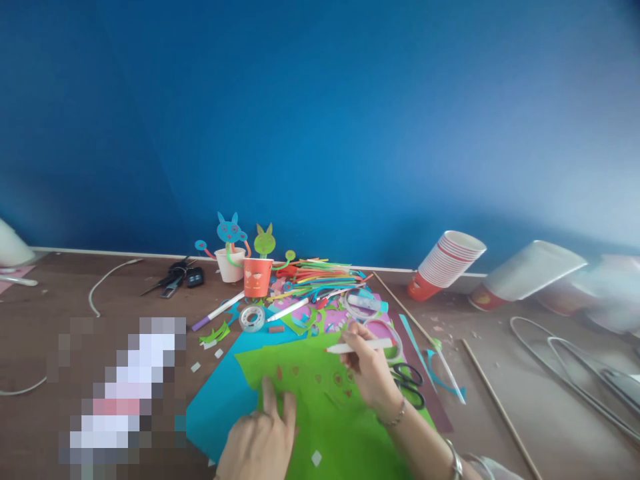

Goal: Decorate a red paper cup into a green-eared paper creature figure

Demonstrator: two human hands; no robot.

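A green paper sheet (pixel 320 400) lies over a blue sheet (pixel 220 393) on the brown table. My left hand (pixel 263 433) rests on the green sheet, its fingers stretched out and pressing the paper. In my right hand (pixel 367 363) is a white marker (pixel 365 346), held sideways above the sheet with its reddish tip toward the left. Small red hearts and ring shapes (pixel 337 379) are drawn on the green paper between the hands. Black-handled scissors (pixel 411 383) lie just right of my right hand, their blades hidden.
Behind are paper cups (pixel 256 283) with animal figures, colourful pipe cleaners (pixel 320 277), a tape roll (pixel 251 319) and paper scraps. Keys (pixel 183 277) lie at left. Stacked cups (pixel 445 263), wooden sticks (pixel 500 407) and a cable (pixel 565 360) occupy the right. A blue wall (pixel 320 120) bounds the back.
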